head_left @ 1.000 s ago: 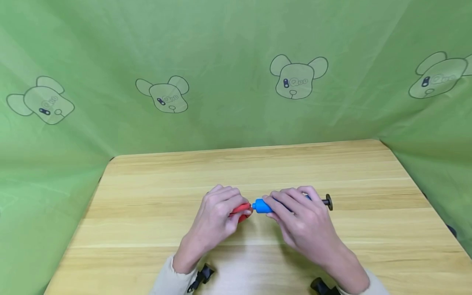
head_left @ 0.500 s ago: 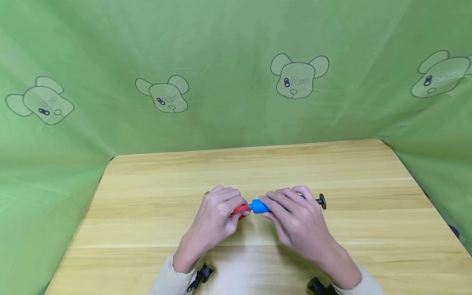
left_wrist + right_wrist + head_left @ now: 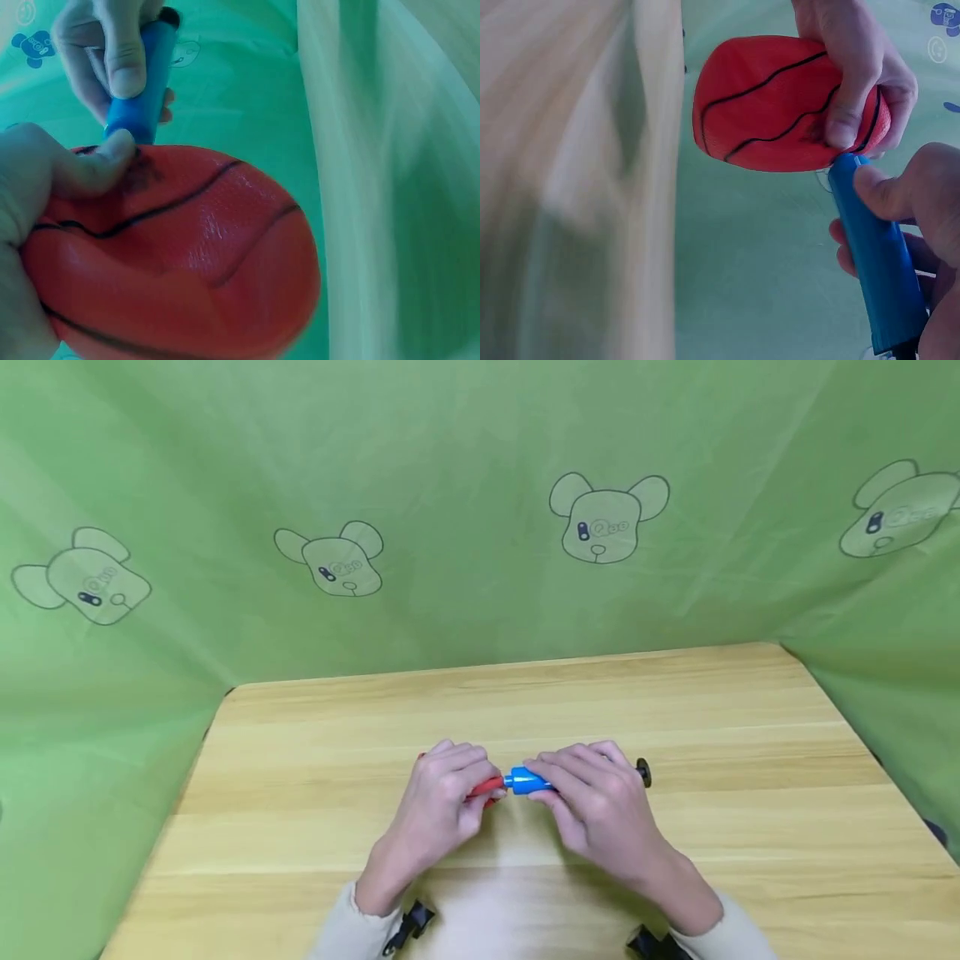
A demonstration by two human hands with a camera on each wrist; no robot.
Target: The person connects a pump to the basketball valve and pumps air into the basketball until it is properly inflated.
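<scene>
Two hands meet nose to nose over the middle of the bench (image 3: 337, 727), both gripping. The left hand (image 3: 442, 793) pinches a red ball (image 3: 195, 247), its thumb pressed beside the spot where the blue pump (image 3: 877, 255) meets the skin; that grip probably keeps the soft, creased wall from giving way at the joint. The right hand (image 3: 607, 802) wraps the pump's barrel, thumb laid along it towards the ball, which likely helps keep pump and ball in line. The join itself is hidden, so how deep the tip sits cannot be told. Both wrists angle inward from pale sleeves (image 3: 731, 935), backs of the hands upward, ball and pump seemingly held off the wood. The pump's black knob (image 3: 643, 772) pokes out just beyond the right hand. Behind the bench hangs a green cloth (image 3: 465, 610) printed with bear heads.
</scene>
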